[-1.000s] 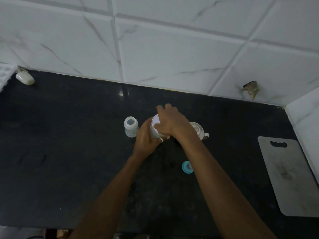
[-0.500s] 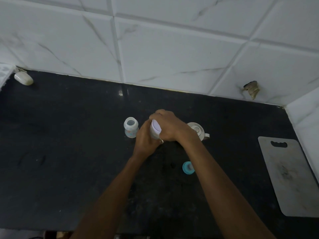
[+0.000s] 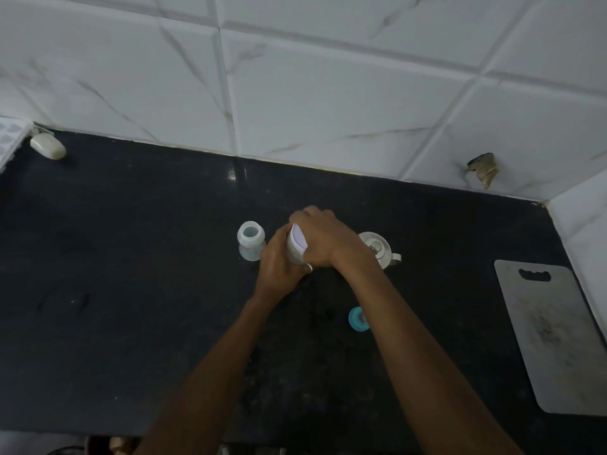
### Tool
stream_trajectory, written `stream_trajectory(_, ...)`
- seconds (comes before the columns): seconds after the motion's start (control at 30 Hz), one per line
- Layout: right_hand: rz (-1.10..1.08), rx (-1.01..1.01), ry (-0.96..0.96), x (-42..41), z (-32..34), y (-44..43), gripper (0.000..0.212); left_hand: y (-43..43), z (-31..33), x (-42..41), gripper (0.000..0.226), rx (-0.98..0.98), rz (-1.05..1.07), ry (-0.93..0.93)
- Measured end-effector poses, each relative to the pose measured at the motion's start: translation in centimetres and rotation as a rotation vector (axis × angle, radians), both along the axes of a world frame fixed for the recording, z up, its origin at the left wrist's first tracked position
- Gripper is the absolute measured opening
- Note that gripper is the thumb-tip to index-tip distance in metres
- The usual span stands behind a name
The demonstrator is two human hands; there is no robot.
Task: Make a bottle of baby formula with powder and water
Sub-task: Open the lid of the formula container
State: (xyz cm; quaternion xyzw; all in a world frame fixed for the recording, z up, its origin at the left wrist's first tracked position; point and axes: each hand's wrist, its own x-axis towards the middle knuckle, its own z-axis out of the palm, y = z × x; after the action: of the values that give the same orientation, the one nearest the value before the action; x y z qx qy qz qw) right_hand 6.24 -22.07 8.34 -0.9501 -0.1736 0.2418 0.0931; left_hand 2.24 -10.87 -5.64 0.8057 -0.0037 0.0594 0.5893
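Black counter: container between hands.

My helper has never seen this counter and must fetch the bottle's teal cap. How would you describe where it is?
On the black countertop, look nearer the front edge than the open baby bottle, just right of the person's right forearm. The small round teal cap lies there alone, the only coloured item.

so that's one clear open baby bottle; one white powder tub; one white lidded kettle; one teal bottle cap; one grey cutting board; two bare hands
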Motion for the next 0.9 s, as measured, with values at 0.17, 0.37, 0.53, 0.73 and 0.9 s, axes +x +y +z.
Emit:
stream_trajectory(0.17,-0.067,0.002,0.029,0.1,0.2,-0.8,0.087,0.0,0.2,-0.1,0.077,0.006,-0.016,-0.01)
stream_trajectory(0.37,-0.204,-0.21,-0.217,-0.7,-0.6,1.0,0.078,-0.1,1.1,-0.3,0.075,-0.023,-0.032,-0.003)
stream_trajectory(0.53,-0.055,-0.104,-0.125,-0.5,-0.6,0.6,0.072,-0.1,0.4,-0.2,0.072,-0.004,-0.016,-0.008)
stream_trajectory(0.73,-0.105,-0.024,-0.022,-0.4,0.2,-0.4,0.088,0.0,0.5,-0.2,0.078,-0.018,-0.018,-0.022)
stream_trajectory(0.9,-0.201,-0.156,-0.219,-1.1,-0.3,0.7,0.077,-0.1,0.8,-0.3,0.072,-0.024,-0.026,-0.026)
